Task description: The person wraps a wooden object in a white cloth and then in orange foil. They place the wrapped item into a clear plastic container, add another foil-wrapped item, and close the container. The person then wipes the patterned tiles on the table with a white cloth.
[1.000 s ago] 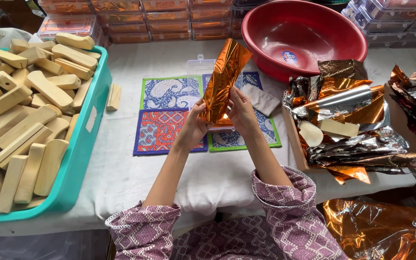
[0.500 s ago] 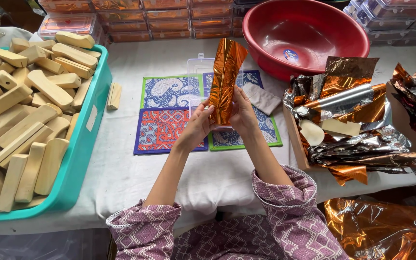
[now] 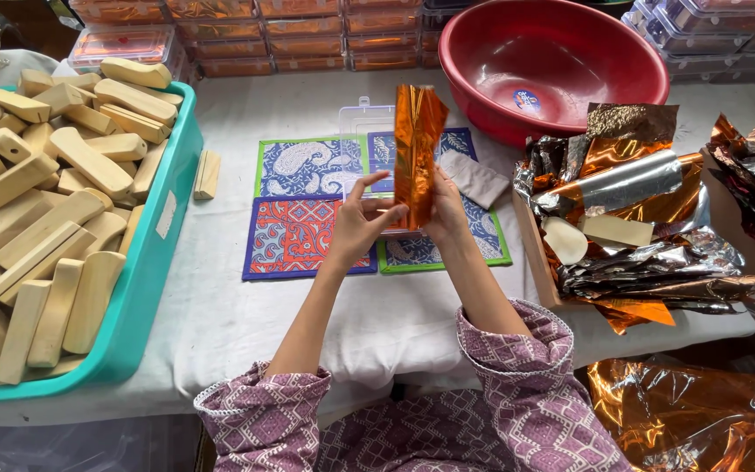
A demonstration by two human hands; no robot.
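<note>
A white-clothed table is flanked by a teal tub of wooden blocks, a red basin and a foil heap, while above the patterned mats an upright copper foil piece is pinched between the left hand and right hand.

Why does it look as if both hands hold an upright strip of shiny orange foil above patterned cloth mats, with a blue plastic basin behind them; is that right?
Not quite: the head view shows the plastic basin is red, not blue. The rest holds: the left hand and right hand hold the upright strip of shiny orange foil above the patterned cloth mats.
</note>
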